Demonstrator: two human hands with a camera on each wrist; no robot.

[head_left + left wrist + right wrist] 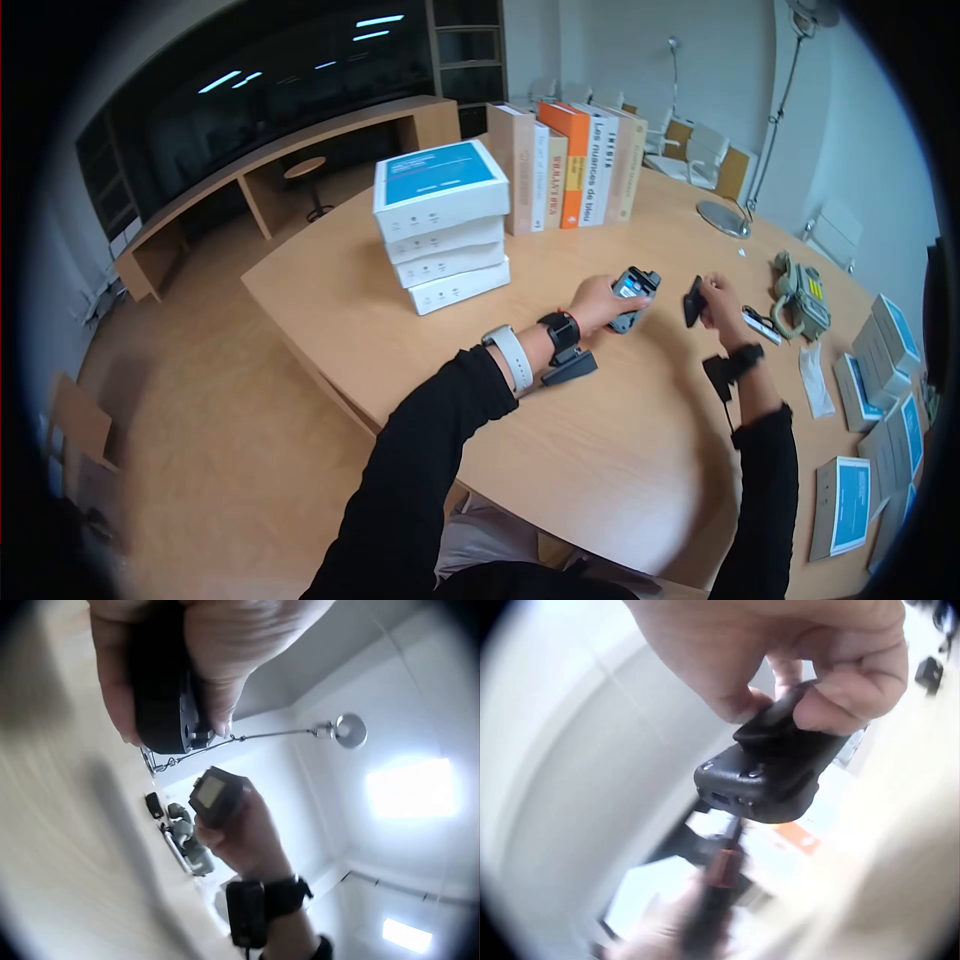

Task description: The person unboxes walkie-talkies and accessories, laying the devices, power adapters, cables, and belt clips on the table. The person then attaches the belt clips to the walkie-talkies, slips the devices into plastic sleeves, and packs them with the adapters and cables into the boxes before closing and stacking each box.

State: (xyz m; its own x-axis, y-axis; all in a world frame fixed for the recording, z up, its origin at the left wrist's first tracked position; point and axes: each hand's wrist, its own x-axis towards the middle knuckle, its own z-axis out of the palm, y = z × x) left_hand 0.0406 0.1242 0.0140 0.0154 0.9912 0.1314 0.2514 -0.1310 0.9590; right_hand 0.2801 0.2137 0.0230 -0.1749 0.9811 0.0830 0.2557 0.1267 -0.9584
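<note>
My left hand (597, 303) grips a dark handheld device (634, 284) above the table, thumb across its face, where a pale blue patch shows. In the left wrist view the device (159, 697) looks black and thick between fingers and thumb. To its right, apart from it, my right hand (720, 300) pinches a black block-shaped piece (693, 303). The right wrist view shows that piece (772, 784) with rounded corners, a small slot in its end and a raised part under the fingertips. A yellowish label marks its end (213, 793) in the left wrist view.
Stacked white-and-blue boxes (443, 210) stand on the table (580, 460) at left, beside a row of upright books (570, 165). A corded telephone (800, 295), a white strip (816, 380) and more boxes (842, 508) lie at right. Behind stands a lamp base (722, 218).
</note>
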